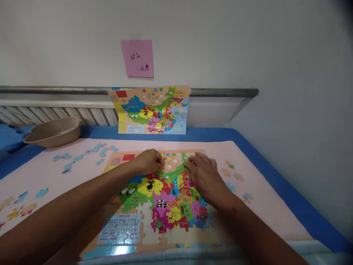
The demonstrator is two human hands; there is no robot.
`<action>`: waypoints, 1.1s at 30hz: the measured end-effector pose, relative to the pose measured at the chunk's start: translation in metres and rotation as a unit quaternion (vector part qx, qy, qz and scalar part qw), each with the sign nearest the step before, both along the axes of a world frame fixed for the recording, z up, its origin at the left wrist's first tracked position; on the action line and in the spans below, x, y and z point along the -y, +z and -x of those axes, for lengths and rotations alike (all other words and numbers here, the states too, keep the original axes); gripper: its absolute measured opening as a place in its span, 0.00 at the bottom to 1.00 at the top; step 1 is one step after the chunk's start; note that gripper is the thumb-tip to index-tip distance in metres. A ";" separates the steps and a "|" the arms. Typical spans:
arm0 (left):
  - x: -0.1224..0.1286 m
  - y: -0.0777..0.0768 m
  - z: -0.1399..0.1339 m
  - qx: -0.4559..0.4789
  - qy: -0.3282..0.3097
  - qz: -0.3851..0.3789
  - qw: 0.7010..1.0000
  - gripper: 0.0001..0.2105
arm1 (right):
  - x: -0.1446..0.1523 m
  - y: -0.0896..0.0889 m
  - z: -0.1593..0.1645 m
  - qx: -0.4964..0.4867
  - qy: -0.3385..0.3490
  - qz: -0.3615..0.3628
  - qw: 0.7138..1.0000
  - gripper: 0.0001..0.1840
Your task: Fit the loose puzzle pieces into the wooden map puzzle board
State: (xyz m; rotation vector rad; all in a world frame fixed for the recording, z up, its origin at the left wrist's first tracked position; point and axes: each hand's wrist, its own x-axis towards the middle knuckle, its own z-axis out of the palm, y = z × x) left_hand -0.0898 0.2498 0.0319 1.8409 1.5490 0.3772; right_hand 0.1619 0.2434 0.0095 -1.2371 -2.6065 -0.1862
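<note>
Puzzle tray (149,235) holds joined pieces (150,186) under 2 hands (149,162) (205,176), basin (62,138) farther left

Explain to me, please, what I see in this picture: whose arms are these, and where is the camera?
There is no machine here: a person works bare-handed, and a camera worn on the head looks forward and down. On the pale pink surface lies a partly filled map puzzle, with loose pieces on both sides. The left hand has its fingertips together over the puzzle; whether they hold a piece, I cannot tell. The right hand lies palm down over its upper right. Behind stands a printed map.
</note>
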 end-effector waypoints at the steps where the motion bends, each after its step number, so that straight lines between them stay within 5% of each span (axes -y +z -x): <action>1: 0.000 0.000 -0.001 -0.012 0.005 -0.003 1.000 0.04 | 0.000 0.000 0.000 0.001 -0.001 0.001 1.000 0.12; 33: 0.020 0.007 -0.013 -0.161 0.007 -0.091 0.983 0.10 | 0.000 0.000 0.001 0.000 -0.011 0.005 1.000 0.11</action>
